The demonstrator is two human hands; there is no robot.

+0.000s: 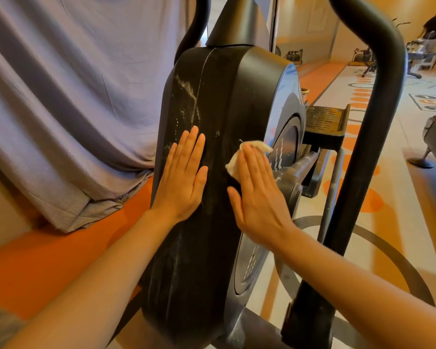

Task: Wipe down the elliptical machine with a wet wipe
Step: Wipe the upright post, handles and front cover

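Right hand (258,195) laid flat, fingers straight, wet wipe (242,157) pressed under fingertips onto elliptical housing (212,102). Left hand (184,177) spread flat beside it, bracing. White streaks (186,96) above could be missed; bunched wipe could be lost from under fingers.

Both hands lie flat on the black housing (212,102) of the elliptical machine: the left hand (184,180) presses bare on its dusty, white-streaked face, and just to its right the right hand (257,195) presses a crumpled wet wipe (237,159) against the housing under straight fingers. A foot pedal (325,119) sits beyond the housing's right edge, and a grey curtain (73,96) hangs to its left.
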